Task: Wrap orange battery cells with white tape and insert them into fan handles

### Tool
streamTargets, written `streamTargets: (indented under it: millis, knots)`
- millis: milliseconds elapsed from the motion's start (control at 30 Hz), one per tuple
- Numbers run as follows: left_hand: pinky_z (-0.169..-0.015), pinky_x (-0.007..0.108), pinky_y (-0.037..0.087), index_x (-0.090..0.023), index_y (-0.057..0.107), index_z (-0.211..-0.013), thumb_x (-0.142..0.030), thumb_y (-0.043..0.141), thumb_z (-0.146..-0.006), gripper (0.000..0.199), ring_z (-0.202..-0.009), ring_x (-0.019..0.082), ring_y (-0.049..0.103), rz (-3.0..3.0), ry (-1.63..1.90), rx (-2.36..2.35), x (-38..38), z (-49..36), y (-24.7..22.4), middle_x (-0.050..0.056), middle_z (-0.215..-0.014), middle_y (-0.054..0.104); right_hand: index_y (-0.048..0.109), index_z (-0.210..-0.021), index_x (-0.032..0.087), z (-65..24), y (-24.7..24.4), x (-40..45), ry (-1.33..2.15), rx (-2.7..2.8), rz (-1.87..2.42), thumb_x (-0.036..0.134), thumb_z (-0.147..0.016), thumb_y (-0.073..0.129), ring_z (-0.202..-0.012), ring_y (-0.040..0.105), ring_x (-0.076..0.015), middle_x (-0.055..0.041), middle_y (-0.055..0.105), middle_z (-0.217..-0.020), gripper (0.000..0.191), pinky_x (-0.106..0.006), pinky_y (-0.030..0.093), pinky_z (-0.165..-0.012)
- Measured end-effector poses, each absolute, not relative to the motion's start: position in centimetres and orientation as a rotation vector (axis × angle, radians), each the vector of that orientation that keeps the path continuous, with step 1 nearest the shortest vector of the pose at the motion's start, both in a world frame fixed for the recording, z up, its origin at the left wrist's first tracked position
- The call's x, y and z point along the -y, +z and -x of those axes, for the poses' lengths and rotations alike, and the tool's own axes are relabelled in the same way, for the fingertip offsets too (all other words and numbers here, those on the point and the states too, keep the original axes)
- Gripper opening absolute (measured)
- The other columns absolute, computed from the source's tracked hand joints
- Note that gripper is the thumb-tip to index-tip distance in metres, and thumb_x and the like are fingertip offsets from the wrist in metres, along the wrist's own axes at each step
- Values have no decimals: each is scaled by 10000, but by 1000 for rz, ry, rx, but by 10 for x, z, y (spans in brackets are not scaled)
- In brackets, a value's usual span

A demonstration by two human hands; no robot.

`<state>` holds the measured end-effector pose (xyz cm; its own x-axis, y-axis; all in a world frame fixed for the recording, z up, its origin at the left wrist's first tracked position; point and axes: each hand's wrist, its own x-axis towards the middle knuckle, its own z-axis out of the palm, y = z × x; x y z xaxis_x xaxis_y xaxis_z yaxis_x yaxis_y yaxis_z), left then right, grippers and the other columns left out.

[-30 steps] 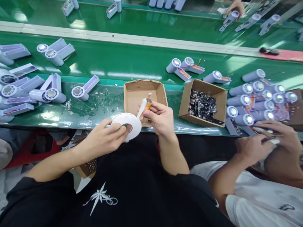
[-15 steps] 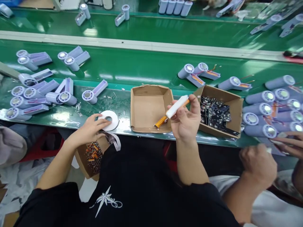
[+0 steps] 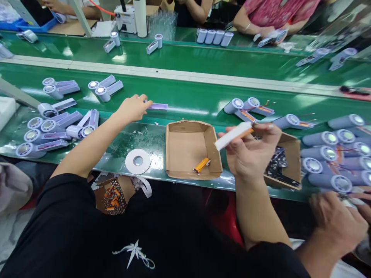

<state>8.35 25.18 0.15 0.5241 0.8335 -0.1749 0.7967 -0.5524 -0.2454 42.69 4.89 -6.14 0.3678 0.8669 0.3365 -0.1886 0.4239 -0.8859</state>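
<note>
Black top (image 3: 179, 235); short black sleeves (image 3: 72, 204), ending near the elbows; white star-shaped emblem (image 3: 133, 251) on the front, long thin points, curly looped line alongside; left hand (image 3: 133, 108) bare; right hand (image 3: 251, 154) bare.

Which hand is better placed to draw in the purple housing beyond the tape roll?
Left, probably. The left hand is right at the purple housing, covering one end, while the right hand is farther off and holds a white strip.
</note>
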Motion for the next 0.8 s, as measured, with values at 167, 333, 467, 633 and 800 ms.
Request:
streamTargets:
  millis: [167,333,467,633,800]
  knots:
    - [-1065,423,525,-209,749,-1409,-196,623,-914,510,-1395,349,539,2829,657,1072,-325,-143,-26,157,-1621,562,653,-1324,346,-413,-37,-127,910,1177,937,493,-824,928,-1157,813,-278,-47,814,-1190,589,-484,707,-1010]
    - [-1012,407,524,-167,838,-1224,-223,714,-802,443,-1245,360,622,2817,694,1201,-336,-165,-42,184,-1315,764,720,-1401,250,-397,-55,-203,989,1462,1028,455,-856,856,-1093,816,-262,-71,836,-1181,598,-495,685,-1056]
    - [-995,351,517,-280,863,-1169,-376,796,-813,374,-1126,305,719,2847,729,1306,-343,-175,-38,103,-1126,832,777,-1337,198,-384,-78,-249,917,1683,1132,378,-845,831,-1060,833,-255,-72,861,-1161,528,-454,668,-1077]
    - [-1020,401,534,-235,869,-1173,-331,840,-795,392,-1197,368,726,2846,706,1304,-338,-190,-37,169,-1187,827,762,-1274,198,-380,-96,-269,875,1727,1173,335,-848,804,-1045,843,-248,-79,869,-1147,450,-434,671,-1045]
    - [-1011,392,544,-180,872,-1162,-253,779,-815,367,-1168,360,743,2862,677,1314,-328,-200,-41,193,-1182,826,714,-1239,200,-390,-104,-268,892,1677,1148,402,-843,809,-1043,843,-236,-86,868,-1136,455,-412,673,-1022]
